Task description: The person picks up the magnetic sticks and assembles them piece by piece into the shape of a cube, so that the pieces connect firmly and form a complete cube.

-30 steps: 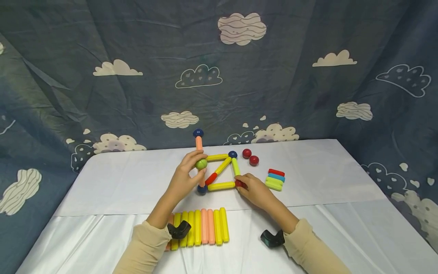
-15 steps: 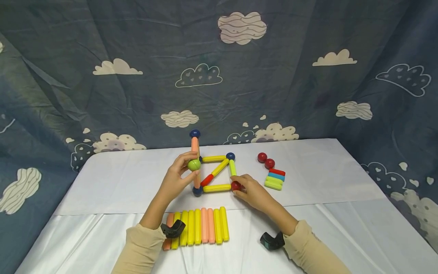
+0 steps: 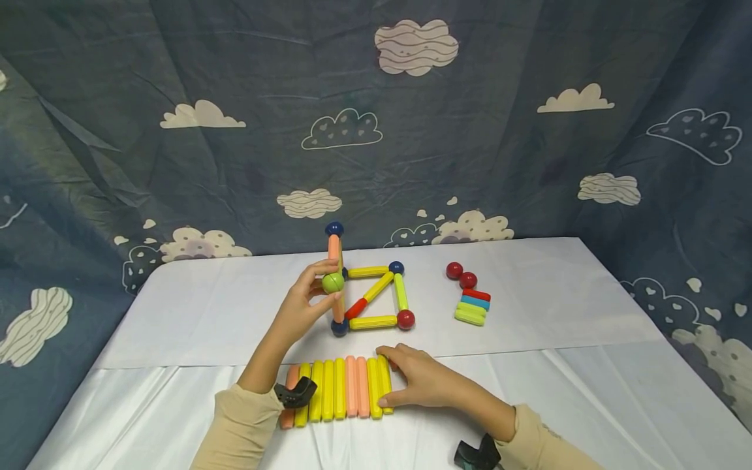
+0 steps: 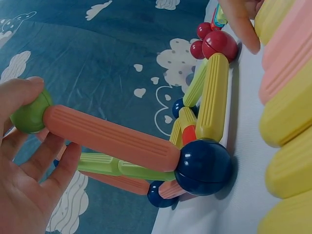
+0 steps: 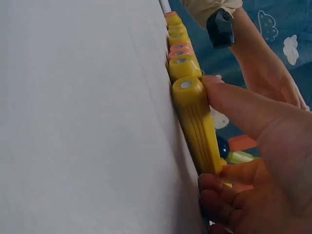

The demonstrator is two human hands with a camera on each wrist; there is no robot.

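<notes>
My left hand [image 3: 298,312] pinches a green ball [image 3: 333,282] between thumb and fingers. The ball joins salmon magnetic sticks in an upright part of a stick-and-ball frame; one salmon stick [image 4: 114,139] slopes to a dark blue ball [image 4: 203,167] at the base. Flat on the table, yellow sticks [image 3: 373,322] and a lime stick [image 3: 401,292] run between blue balls and a red ball [image 3: 405,319]. My right hand [image 3: 427,380] holds the outermost yellow stick [image 5: 197,129] of a row, thumb near one end and fingers at the other.
The row of yellow and salmon sticks [image 3: 351,386] lies at the front of the white-covered table [image 3: 205,320]. Two loose red balls [image 3: 454,271] sit at the right, behind short red, blue and lime sticks [image 3: 474,301]. A cloud-patterned cloth [image 3: 252,163] hangs behind.
The frame shifted left, then stayed put. My right hand has let go of its red corner ball and come down to the stick row. The two loose red balls moved right.
</notes>
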